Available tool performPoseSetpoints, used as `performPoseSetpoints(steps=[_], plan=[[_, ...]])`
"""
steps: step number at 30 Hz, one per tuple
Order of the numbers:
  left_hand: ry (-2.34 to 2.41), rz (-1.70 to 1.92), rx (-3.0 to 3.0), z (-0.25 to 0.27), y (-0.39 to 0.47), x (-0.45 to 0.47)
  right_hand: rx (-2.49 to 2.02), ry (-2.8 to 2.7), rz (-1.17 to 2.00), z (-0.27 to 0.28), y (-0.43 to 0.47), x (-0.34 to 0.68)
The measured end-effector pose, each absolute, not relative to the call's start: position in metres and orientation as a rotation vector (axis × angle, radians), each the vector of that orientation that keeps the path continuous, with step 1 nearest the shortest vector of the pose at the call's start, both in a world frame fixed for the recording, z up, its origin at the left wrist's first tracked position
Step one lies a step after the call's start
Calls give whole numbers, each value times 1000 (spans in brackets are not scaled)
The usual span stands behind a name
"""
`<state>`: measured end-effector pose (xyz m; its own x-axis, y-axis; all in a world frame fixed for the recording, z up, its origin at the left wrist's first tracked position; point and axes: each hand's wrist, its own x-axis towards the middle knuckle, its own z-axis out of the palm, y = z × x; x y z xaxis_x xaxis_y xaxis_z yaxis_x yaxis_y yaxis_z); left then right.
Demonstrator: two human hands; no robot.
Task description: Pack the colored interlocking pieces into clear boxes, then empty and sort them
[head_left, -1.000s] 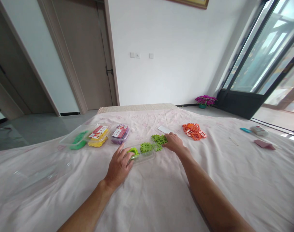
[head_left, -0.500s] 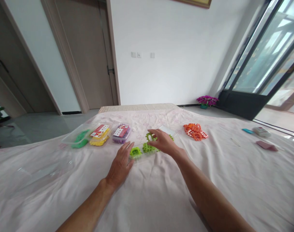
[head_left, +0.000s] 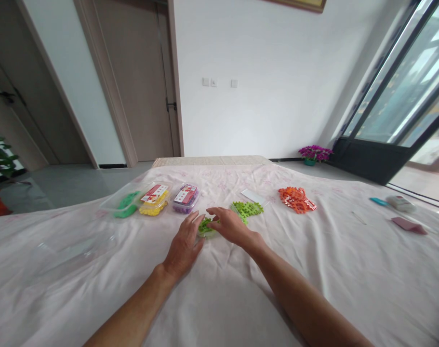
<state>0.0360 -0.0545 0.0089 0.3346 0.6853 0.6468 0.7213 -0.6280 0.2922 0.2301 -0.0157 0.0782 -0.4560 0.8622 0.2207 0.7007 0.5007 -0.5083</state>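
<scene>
A small clear plastic box with light green plastic building pieces in it lies on the cloth before me. Curved about its left end is my left hand, fingers at the far side and thumb at the near side. My right hand reaches over the box's right part, with thumb and fingers bent round a light green piece at its opening; the fingers partly hide this piece. Just beyond my right hand lies a loose heap of light green pieces.
Closed boxes of yellow pieces and purple pieces stand left, beside green pieces in a clear container. Orange pieces lie right. A white card is behind the heap. A clear lid-like tray lies left; a pink item far right.
My right hand has moved left and down to the box with the light green piece. More of the loose green heap now shows. My left hand stays at the box, and the view has shifted slightly.
</scene>
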Motion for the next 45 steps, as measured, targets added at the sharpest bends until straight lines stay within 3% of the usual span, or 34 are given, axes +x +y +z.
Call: performPoseSetpoints(steps=[11, 22, 33, 39, 45], plan=[[-1271, -1076, -2480, 15, -56, 38, -1254, -2283, 382, 77, -11, 237], [-1282, -1116, -2453, 13, -53, 41, -1952, -2000, -63, 63, 37, 344], [-1274, -1130, -2450, 16, -55, 41, -2062, -2050, -110, 47, 38, 348], [-1279, -1154, -2456, 15, -55, 41, -2020, -1881, -6, 63, 37, 344], [-1293, -1134, -2459, 14, -55, 40, -1537, -2069, 298, 85, 26, 315]])
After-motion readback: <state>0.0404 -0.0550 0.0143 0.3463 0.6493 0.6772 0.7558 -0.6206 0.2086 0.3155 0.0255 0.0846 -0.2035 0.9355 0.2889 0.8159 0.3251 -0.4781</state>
